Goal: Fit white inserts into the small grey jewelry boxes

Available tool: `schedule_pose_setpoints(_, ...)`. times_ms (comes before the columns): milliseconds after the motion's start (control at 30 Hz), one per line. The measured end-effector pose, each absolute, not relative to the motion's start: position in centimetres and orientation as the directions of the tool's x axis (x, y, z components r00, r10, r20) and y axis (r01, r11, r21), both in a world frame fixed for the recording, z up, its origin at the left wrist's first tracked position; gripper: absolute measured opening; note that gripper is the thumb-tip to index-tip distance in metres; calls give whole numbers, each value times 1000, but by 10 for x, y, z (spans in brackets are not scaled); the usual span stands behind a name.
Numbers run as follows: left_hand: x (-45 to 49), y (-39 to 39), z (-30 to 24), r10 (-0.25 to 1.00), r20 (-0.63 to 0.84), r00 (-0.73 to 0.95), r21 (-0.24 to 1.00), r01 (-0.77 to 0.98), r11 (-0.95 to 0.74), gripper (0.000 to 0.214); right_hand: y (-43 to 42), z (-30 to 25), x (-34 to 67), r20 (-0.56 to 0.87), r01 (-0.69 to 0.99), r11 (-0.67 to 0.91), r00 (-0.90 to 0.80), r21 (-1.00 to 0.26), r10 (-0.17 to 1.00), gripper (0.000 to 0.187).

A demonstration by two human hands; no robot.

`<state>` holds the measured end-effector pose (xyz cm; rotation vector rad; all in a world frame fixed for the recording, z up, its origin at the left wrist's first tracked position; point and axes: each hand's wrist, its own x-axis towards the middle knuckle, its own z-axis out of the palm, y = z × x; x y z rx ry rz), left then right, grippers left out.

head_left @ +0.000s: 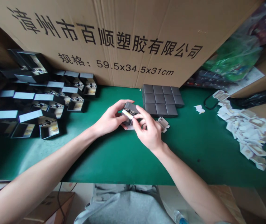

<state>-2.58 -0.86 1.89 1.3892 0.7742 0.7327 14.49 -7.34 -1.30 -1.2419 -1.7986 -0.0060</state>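
Near the middle of the table, my left hand [109, 119] is wrapped round a small dark hinged jewellery box [130, 107], which is open and tilted. A metal hinge and a pale cream-white insert [127, 114] show inside it. My right hand [148, 130] comes in from the right, with thumb and fingers closed at the insert's edge and a fingertip close to the lid. Part of the box is hidden by the fingers. Beside the right hand lies a white paper insert piece [163, 123]. Behind it sits a block of closed dark boxes [161, 99], set in rows.
Several open boxes [50, 127] crowd the left of the green table [114, 158], some stacked. A heap of white insert pieces [247, 130] lies at the right, with a torn white scrap [199, 109] nearer. A large printed carton [123, 18] stands along the back. Plastic bags [235, 56] fill the back right.
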Motion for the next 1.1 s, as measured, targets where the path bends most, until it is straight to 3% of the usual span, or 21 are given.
schedule_pose_setpoints(300, -27, -7, 17, 837, -60, 545, 998, 27, 54, 55, -75, -6, 143, 693, 685, 489, 32, -540, 720, 8)
schedule_pose_setpoints(500, -27, -8, 18, 854, -50, 518, 998, 3, 56, 50, -75, -3, 142, 665, 752, 532, -171, -389, 727, 26)
schedule_pose_setpoints(733, -27, -8, 21, 855, -64, 515, 997, 1, 74, 50, -73, -10, 143, 610, 701, 547, -200, -458, 767, 30)
schedule_pose_setpoints(1100, -28, -7, 22, 851, -101, 516, 995, 35, 97, 50, -74, -12, 146, 495, 751, 505, -274, -425, 824, 46)
